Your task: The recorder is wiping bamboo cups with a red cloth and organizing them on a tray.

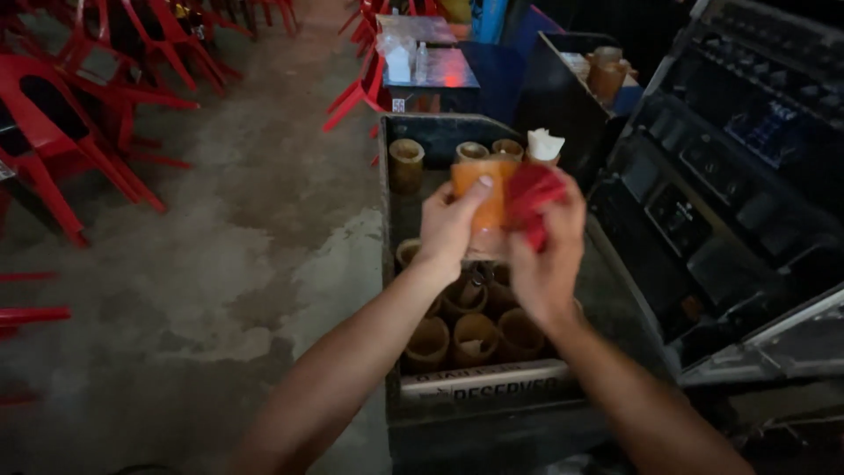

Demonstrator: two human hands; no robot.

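My left hand grips an orange translucent cup held up over a dark table. My right hand presses a red cloth against the cup's right side. Below my hands, several more amber cups stand grouped on the dark table. More of these cups stand at the table's far end, one stuffed with white paper napkins.
Red plastic chairs are stacked at the left over a stained concrete floor. Another table with bottles stands farther back. Black racks fill the right side. A white sign leans at the near table edge.
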